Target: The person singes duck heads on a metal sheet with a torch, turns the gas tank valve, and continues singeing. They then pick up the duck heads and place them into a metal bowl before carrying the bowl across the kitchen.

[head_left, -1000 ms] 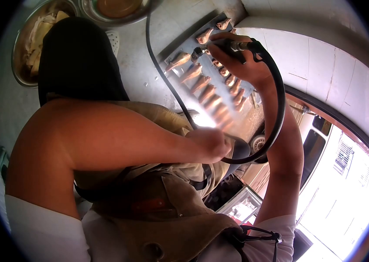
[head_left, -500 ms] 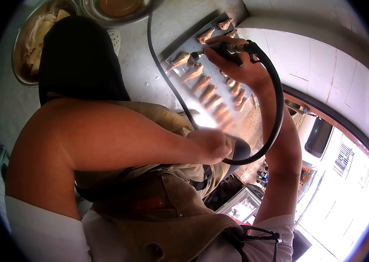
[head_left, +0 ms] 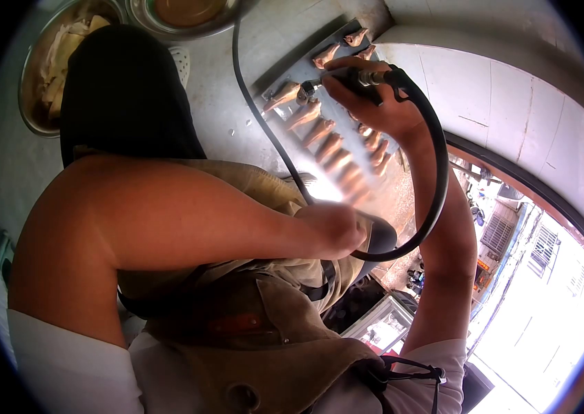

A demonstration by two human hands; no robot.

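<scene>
Your right hand closes its grip on a torch nozzle, tip over the far-left meat pieces on a tray on the worktop. Most pieces look browned already. Your left hand is fisted beside the hose, hold unclear. The nozzle has edged slightly left since a second ago.
</scene>
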